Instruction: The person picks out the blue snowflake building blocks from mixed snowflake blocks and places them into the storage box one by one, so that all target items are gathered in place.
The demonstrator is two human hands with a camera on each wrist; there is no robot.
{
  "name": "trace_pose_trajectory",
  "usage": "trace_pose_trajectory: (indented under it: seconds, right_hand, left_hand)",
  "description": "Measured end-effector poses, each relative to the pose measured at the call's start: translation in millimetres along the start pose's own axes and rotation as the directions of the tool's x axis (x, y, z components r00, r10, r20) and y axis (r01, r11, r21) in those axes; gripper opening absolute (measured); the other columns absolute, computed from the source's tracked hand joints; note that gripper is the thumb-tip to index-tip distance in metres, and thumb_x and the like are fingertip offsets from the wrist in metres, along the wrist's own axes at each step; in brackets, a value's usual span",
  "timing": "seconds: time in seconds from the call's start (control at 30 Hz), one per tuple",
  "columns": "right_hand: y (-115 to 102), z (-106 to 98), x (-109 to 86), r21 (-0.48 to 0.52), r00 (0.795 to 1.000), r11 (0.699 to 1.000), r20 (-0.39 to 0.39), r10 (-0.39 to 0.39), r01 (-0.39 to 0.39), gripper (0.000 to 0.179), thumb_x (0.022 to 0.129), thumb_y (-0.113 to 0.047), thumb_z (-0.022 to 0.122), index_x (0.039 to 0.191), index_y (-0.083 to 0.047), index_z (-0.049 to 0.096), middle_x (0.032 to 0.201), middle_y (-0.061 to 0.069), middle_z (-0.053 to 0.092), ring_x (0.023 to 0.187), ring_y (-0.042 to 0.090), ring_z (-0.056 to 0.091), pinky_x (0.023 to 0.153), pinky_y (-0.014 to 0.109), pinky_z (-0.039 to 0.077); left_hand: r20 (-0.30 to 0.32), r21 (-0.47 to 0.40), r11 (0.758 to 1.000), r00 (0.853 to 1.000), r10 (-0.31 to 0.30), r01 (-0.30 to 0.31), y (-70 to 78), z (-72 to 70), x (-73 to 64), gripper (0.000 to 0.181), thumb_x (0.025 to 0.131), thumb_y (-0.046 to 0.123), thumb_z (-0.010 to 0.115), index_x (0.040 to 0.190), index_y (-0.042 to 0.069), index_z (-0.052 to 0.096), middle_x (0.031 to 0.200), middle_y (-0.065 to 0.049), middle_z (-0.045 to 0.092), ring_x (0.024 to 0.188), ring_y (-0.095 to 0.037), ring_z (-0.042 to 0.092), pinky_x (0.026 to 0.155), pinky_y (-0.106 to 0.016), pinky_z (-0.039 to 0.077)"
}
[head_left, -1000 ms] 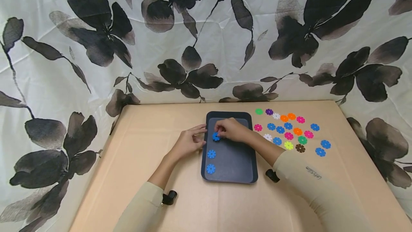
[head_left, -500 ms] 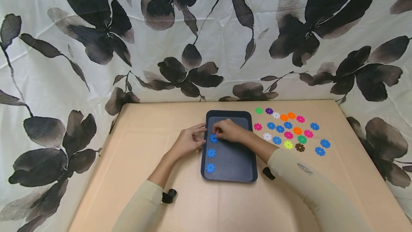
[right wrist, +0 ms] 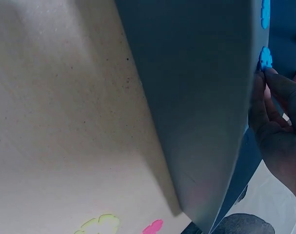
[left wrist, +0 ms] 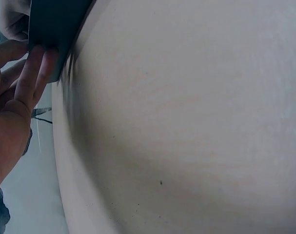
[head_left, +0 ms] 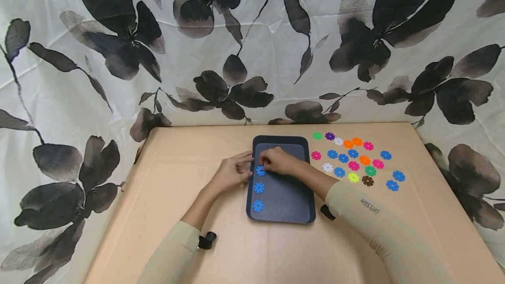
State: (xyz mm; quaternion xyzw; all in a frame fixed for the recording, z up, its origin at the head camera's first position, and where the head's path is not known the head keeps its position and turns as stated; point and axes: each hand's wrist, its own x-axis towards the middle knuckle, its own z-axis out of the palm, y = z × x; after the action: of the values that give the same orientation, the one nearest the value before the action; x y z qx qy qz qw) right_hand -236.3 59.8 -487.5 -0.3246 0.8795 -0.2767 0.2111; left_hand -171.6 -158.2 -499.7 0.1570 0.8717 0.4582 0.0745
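A dark grey rectangular tray (head_left: 289, 196) lies on the table. Along its left side are blue notched, flower-shaped discs: one at the bottom (head_left: 258, 206), one above it (head_left: 258, 187), and a top disc (head_left: 260, 170). My right hand (head_left: 278, 160) reaches over the tray and pinches this top disc by its edge; the right wrist view shows thumb and fingertips on the blue disc (right wrist: 266, 57). My left hand (head_left: 232, 171) rests against the tray's left edge with extended fingers. In the left wrist view, fingertips (left wrist: 49, 58) touch the tray's outer wall (left wrist: 60, 29).
Right of the tray, loose discs lie scattered on the table: several blue ones (head_left: 343, 158), pink (head_left: 353, 165), orange (head_left: 364, 161), a yellow one (head_left: 353, 177), a brown one (head_left: 368, 181). A floral cloth (head_left: 276, 56) hangs behind the tan table (head_left: 189, 152).
The right hand has shifted slightly left and down with the top blue disc, bringing it nearer in line with the two below. The left hand stays at the tray's edge.
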Motion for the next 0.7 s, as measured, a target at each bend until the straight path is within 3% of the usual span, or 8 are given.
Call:
trace_pose_trajectory:
  seconds: [0.7]
  right_hand:
    - [0.3,-0.1,-1.3,-0.021,1.000,1.000,-0.024,-0.011,0.011,0.006,0.092,-0.009,0.077,0.096,-0.008,0.073,0.082,0.000,0.069,0.074,0.009,0.060,0.068,0.022,0.051]
  left_hand:
    - [0.000,-0.005,1.000,1.000,0.016,-0.016,-2.5,-1.6,3.2,0.049,0.087,0.000,0.076,0.135,0.001,0.067,0.156,-0.004,0.054,0.082,-0.009,0.073,0.071,-0.019,0.057]
